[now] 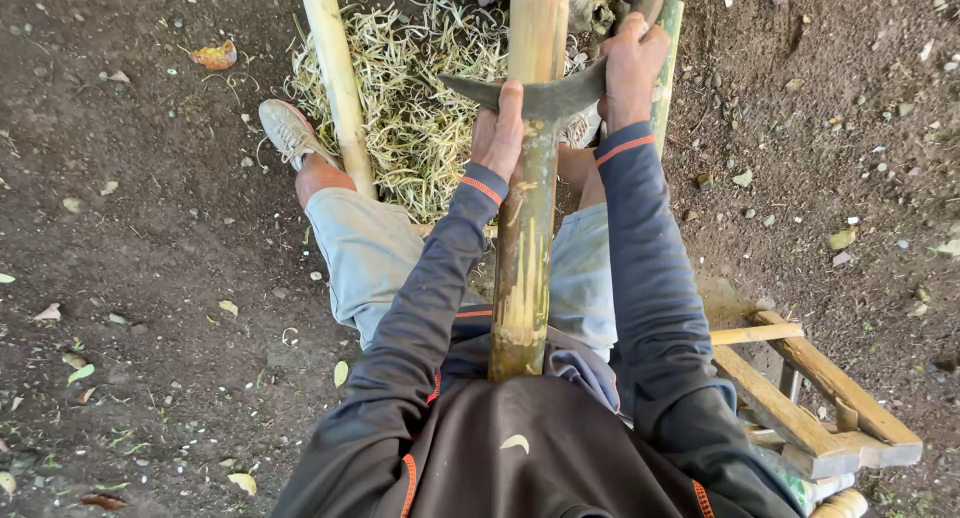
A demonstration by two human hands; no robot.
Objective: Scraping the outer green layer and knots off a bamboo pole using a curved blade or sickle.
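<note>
A long bamboo pole (527, 208) runs from the person's lap toward twelve o'clock, braced against the body, while the left hand (499, 128) and right hand (630, 70) each close their grip on a curved blade (545, 96) laid across it, above shavings (420, 98).

left hand (500, 128): fingers curled shut | right hand (630, 73): fingers clenched

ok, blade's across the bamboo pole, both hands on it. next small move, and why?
Probably draw the curved blade toward the body along the bamboo pole. The left hand and right hand grip its two ends, it sits crosswise on the pole, and the near stretch looks scraped, with shavings piled below.
</note>
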